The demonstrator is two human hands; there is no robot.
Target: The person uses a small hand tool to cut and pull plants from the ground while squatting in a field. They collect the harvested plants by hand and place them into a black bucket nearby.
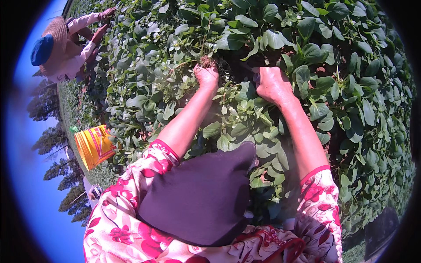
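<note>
My left hand (208, 78) is closed around a pulled weed (206, 61), whose reddish, soil-covered roots show above the fist. Thin stems and small leaves spread from it. A short way to the right, my right hand (272, 85) is closed on a dark-handled tool (257, 79). A pale, thin part of that tool points toward the shaded gap between the plants; leaves and shadow hide its full shape. Broad-leaved green plants (276, 39) surround both hands, with smaller-leaved growth (175, 61) around the left one.
At the upper left, a person (66, 48) in a straw hat with a blue patch bends over the same crop, arms reaching into it. A yellow bucket (94, 147) stands left of my left arm. Trees (66, 175) line the field's far edge. Reddish soil shows between leaves.
</note>
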